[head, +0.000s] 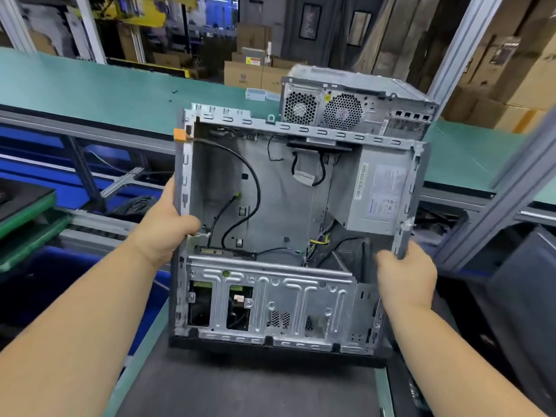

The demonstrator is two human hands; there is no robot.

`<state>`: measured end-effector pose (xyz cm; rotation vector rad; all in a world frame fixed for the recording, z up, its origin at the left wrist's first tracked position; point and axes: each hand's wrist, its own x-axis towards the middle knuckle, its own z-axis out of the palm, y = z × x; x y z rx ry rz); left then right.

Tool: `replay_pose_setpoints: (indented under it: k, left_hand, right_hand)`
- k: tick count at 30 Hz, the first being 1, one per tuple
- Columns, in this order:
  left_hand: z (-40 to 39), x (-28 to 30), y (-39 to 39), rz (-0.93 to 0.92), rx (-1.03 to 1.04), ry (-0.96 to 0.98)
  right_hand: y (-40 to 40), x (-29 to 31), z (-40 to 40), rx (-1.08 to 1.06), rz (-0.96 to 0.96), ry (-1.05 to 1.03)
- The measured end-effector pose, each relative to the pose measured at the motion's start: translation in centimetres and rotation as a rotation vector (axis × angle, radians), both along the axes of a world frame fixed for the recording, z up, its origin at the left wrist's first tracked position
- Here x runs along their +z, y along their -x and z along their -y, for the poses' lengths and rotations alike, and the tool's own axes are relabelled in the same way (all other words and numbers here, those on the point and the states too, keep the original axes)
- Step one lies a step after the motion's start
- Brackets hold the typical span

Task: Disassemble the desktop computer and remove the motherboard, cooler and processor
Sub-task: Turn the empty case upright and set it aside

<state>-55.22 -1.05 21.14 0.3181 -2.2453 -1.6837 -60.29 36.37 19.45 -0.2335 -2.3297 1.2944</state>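
A worker holds an opened computer case (270,230) up off the dark mat (240,386), seen from the head camera. The left hand (168,224) is wrapped round the case's left edge, thumb hooked inside the frame. The right hand (403,272) is curled round the lower part of the right edge, just under the power supply (379,194). The case sits squarely between the two grips, its long axis running away from the worker and tilted up at the far end; each hand is about equally close to it.

The main bay between the hands shows bare metal and loose black cables (249,182) (no board, cooler or processor can be seen there), which suggests the removals are done and this shell is ready to be set aside. The drive cage (270,302) lies nearer the worker than either grip. Beyond the far edge, a second computer (355,100) rests on the green bench (120,82).
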Motion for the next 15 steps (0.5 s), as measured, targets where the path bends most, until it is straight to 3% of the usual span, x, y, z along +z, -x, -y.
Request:
replay_pose_setpoints:
  k: [5, 11, 15]
  left_hand:
    - [-0.2, -0.6, -1.2, 0.024, 0.014, -0.001]
    - [-2.1, -2.3, -3.3, 0.079, 0.122, -0.204]
    - [-3.3, -3.9, -5.0, 0.142, 0.193, -0.237]
  right_hand:
    - [-1.5, -0.3, -0.2, 0.000, 0.038, 0.001]
    - [-3.1, -0.4, -0.4, 0.090, 0.176, 0.088]
    - [-3.9, 0.1, -0.6, 0.108, 0.270, 0.090]
